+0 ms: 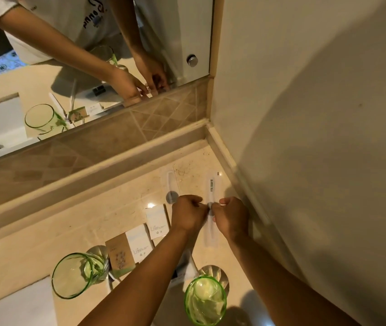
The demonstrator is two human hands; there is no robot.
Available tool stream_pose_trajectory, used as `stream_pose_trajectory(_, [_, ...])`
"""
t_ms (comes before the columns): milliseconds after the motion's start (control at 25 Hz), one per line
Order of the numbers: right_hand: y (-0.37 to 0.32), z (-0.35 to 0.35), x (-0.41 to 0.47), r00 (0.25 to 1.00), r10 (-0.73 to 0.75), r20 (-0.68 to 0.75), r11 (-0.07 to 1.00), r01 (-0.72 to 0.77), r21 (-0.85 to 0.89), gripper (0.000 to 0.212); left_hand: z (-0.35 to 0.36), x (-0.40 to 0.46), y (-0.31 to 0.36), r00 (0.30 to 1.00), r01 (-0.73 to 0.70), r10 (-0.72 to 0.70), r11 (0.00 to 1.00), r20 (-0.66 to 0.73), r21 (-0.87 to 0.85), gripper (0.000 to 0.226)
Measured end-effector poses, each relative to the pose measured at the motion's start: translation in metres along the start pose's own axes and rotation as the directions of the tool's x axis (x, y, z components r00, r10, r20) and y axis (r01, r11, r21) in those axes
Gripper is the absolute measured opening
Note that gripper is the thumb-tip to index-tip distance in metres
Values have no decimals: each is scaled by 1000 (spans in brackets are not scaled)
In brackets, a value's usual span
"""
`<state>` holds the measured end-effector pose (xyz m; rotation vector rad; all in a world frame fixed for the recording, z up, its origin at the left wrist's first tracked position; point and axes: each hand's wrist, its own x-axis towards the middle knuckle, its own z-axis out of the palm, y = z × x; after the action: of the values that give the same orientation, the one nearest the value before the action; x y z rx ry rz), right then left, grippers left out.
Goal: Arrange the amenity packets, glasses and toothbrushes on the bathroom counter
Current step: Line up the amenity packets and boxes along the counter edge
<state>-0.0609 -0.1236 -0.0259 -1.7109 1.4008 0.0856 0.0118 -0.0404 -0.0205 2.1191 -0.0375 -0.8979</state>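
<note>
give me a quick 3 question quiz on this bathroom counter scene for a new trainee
1. True or false: both hands are on the same long wrapped packet near the wall.
2. How many green glasses stand on the counter itself, not counting the mirror?
3. Which lies nearest the left glass? A) brown packet B) white packet C) comb packet

Key
1. True: the left hand and right hand meet on the wrapped toothbrush.
2. Two: the left glass and the right glass on the counter.
3. A: the brown packet, closer than the white packet or the comb packet.
</note>
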Motion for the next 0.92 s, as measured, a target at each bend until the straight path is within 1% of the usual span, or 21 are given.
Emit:
stream_pose_trajectory(40, [0,0,0,1000,4,0,1000,-4,3,22,2,0,1,999,32,-32,998,1,-58,21])
stream_pose_trajectory(120, [0,1,1,1000,9,-3,1000,-9,21,17,5,1,4,998,60,-58,994,21,-96,9])
stream_pose_trajectory(200, [1,0,3,1000,8,12,999,-8,40,13,7,1,7,998,56,-54,996,28,-72,16])
stream_pose_trajectory(280, [3,-2,6,999,-21,29,1000,21,8,16,5,0,10,998,54,-52,995,27,-86,19])
stream_pose_trajectory(360, [3,-5,9,996,-77,51,996,80,-50,23,-1,0,10,998,65,-63,990,21,-125,15])
stream_pose_trajectory(440, [2,-6,13,986,-131,103,987,140,-84,26,-12,3,11,996,93,-93,973,11,-210,5])
stream_pose_trajectory(520, [-2,-8,17,971,-156,183,981,174,-88,26,-24,8,15,992,122,-124,936,14,-329,4])
stream_pose_trajectory(560, [-4,-9,19,966,-151,212,985,166,-53,25,-30,11,18,991,130,-133,929,16,-346,4])
stream_pose_trajectory(640, [-12,-10,19,962,-118,247,993,107,57,24,-38,21,25,992,123,-120,942,29,-312,4])
stream_pose_trajectory(760, [-23,-4,23,954,-125,272,992,116,53,24,-46,35,36,992,126,-113,939,60,-320,5])
stream_pose_trajectory(840, [-31,-3,29,961,-124,246,992,114,52,17,-49,44,42,990,137,-123,932,62,-336,7])
stream_pose_trajectory(920, [-35,-7,37,974,-119,193,989,99,108,9,-47,54,46,989,145,-131,914,64,-380,14])
